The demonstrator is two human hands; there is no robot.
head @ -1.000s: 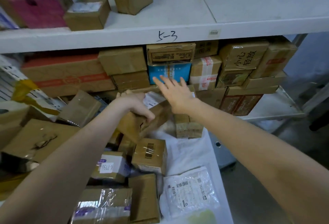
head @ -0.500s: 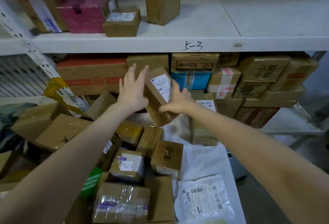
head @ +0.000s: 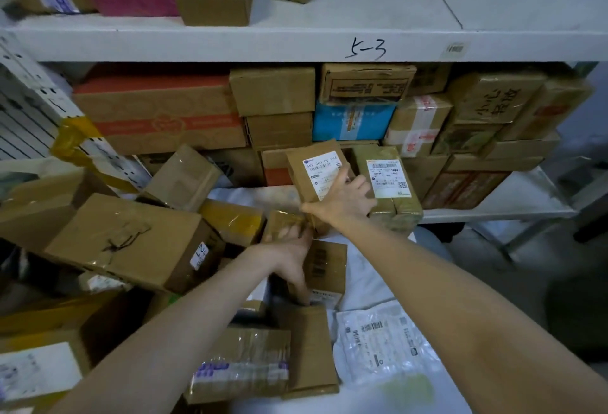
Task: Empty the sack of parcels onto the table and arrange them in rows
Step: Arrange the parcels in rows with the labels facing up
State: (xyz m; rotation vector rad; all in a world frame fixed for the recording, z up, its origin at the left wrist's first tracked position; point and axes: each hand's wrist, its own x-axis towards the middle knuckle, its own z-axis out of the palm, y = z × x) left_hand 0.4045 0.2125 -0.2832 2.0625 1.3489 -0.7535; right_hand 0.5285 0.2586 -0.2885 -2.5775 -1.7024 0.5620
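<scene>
Labelled parcel (head: 316,163): brown, oblong, stood on end at the far edge of the desk (head: 365,282). Its long axis runs roughly upright, the top leaning away and slightly left, and the white label faces the onlooker. It stands just beside a taped parcel (head: 391,213), which is also on end with its label forward.

Lower shelf (head: 513,196) behind the desk: packed with stacked cartons, one of them blue. Upper shelf (head: 362,18), marked "5-3" on its front lip: a few brown boxes and a pink parcel at its left end.

Right hand (head: 345,203): grip closed on the labelled parcel, fingers curled over its right edge and thumb spread toward its lower left corner.

Left hand (head: 289,259): laid over a barcode parcel (head: 329,265) near mid-desk, thumb down the parcel's left side. The hand is blurred, so I cannot tell whether the grip is closed.

Loose cartons are heaped along the desk's left side. A white mailer (head: 381,344) lies flat near the right edge.
</scene>
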